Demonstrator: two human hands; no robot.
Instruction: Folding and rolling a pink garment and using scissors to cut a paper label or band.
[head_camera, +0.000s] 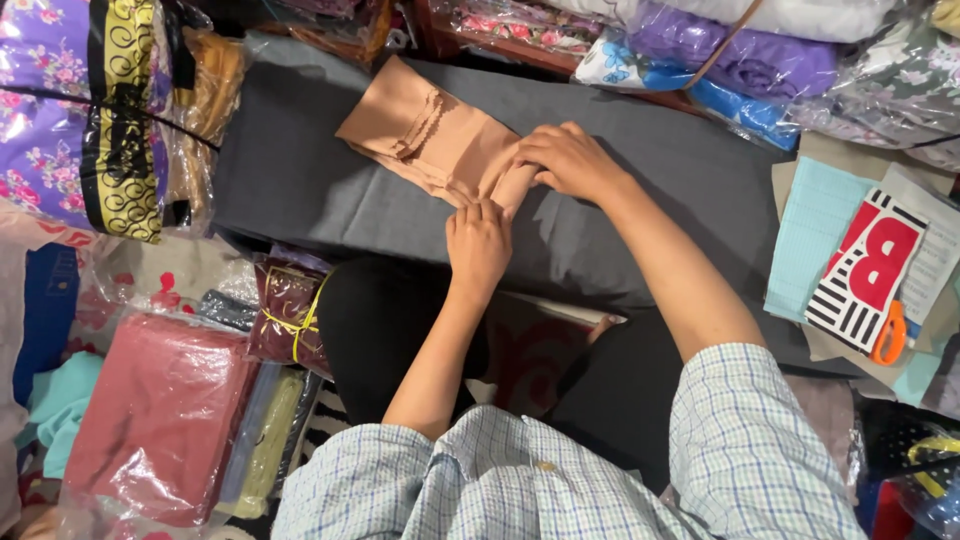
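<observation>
Checked sleeves (560, 470) nearest; left hand (478, 243) and right hand (570, 160) fingers press flat, gripping nothing, on soft, light tan cloth (420, 135), best pinched at its edge beyond them.

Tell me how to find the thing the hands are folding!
Look at the big dark grey cloth spread in the middle. On it lies a tan folded fabric, with the left hand and right hand pressing its near end. It is plain peach-brown with a scalloped edge, unlike the plastic-wrapped bundles around.

Single head-worn view, steeply downward and close over the grey board (300, 190) and lap.
</observation>
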